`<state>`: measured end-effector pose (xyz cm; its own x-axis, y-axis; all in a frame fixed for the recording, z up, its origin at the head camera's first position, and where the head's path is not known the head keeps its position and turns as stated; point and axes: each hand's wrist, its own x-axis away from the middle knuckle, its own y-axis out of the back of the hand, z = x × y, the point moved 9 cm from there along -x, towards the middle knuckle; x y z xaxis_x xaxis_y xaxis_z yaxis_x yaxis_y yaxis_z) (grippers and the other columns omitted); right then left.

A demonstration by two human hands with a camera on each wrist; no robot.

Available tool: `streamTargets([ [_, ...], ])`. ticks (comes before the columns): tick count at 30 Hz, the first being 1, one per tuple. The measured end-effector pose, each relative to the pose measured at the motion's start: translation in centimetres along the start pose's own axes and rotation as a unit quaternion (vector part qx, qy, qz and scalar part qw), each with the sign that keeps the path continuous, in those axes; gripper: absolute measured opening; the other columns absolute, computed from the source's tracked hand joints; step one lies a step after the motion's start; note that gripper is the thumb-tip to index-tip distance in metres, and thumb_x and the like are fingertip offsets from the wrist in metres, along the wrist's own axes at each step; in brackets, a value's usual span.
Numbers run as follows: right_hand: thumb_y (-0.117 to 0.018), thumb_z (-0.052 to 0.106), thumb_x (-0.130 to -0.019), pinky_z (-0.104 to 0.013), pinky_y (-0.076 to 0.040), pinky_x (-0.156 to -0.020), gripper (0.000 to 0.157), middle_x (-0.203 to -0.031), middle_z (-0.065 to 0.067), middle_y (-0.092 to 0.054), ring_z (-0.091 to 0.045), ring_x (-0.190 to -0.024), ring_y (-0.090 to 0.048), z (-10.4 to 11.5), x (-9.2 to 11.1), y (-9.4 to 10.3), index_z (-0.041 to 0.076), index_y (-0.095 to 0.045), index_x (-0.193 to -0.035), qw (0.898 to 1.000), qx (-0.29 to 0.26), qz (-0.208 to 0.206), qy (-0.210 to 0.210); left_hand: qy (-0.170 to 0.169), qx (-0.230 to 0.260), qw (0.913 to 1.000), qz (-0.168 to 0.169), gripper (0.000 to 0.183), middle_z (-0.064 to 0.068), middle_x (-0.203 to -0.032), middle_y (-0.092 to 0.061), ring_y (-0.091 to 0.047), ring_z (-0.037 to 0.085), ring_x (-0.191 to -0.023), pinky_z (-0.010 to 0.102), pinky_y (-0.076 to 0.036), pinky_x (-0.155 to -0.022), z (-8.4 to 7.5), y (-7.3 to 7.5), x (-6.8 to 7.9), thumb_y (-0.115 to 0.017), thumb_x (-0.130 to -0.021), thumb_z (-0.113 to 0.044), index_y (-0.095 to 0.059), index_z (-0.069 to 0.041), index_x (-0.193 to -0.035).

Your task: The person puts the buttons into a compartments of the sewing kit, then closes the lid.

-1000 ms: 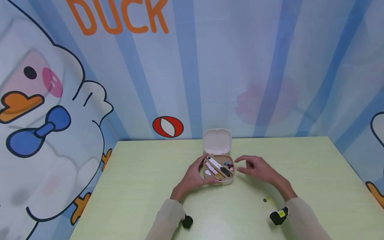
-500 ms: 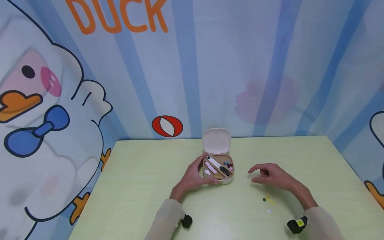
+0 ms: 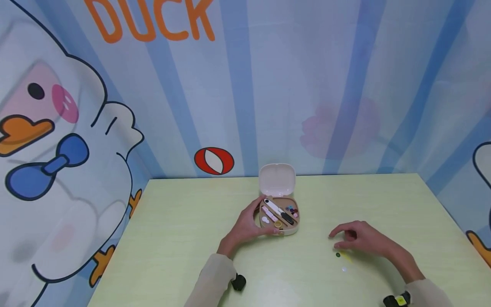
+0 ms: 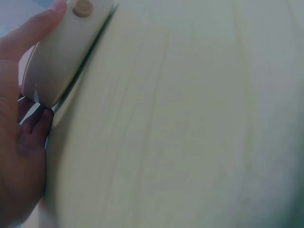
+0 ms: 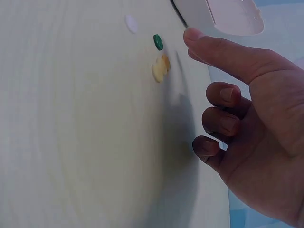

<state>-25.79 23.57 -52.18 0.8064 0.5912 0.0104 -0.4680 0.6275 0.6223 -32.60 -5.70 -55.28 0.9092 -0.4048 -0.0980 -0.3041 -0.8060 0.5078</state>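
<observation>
A small sewing kit box (image 3: 292,231) stands on the table with its pale lid (image 3: 277,181) raised. My left hand (image 3: 245,226) grips the box's left side, thumb along the front wall by a round tan catch (image 4: 82,8). Inside lie a white tool with a black end (image 3: 279,211), a pink stick-like item (image 3: 269,213), a gold round piece (image 3: 278,224) and several small coloured buttons (image 3: 292,210). Loosely bent and holding nothing, my right hand (image 3: 360,238) hovers just above a green button (image 5: 158,42), yellow pieces (image 5: 159,70) and a whitish one (image 5: 131,24).
The pale green-yellow table (image 3: 176,238) ends at a curtain (image 3: 268,85) printed with a duck and stripes. Black cameras (image 3: 239,282) sit at both wrists, low over the table.
My right hand has moved away from the box, to the right and toward me, to the loose small pieces. The left hand and the box have stayed in place.
</observation>
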Motion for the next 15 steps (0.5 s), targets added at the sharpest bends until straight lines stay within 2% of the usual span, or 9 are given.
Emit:
streamTargets([
  [7,-0.082,0.024,-0.091,-0.021,-0.034,-0.05,0.022,-0.062,0.014,-0.036,0.002,-0.058,-0.035,-0.2,1.1,-0.4,0.013,-0.078,-0.11,1.0,-0.009,-0.006,0.007,-0.001,0.001,1.0,-0.001,0.113,-0.001,-0.165,-0.036,-0.037,0.02,-0.15,0.044,-0.035,-0.12,-0.1,0.1,0.0,-0.091,-0.075,-0.054,-0.029,-0.023,-0.165],
  [15,-0.082,0.022,-0.091,-0.02,-0.037,-0.05,0.018,-0.06,0.015,-0.039,0.002,-0.056,-0.033,-0.5,1.3,-1.0,0.012,-0.081,-0.106,1.0,-0.02,0.001,0.0,0.006,0.0,1.0,-0.002,0.113,0.002,-0.165,-0.036,-0.036,0.022,-0.15,0.044,-0.034,-0.121,-0.2,0.2,0.2,-0.092,-0.076,-0.05,-0.029,-0.02,-0.165],
])
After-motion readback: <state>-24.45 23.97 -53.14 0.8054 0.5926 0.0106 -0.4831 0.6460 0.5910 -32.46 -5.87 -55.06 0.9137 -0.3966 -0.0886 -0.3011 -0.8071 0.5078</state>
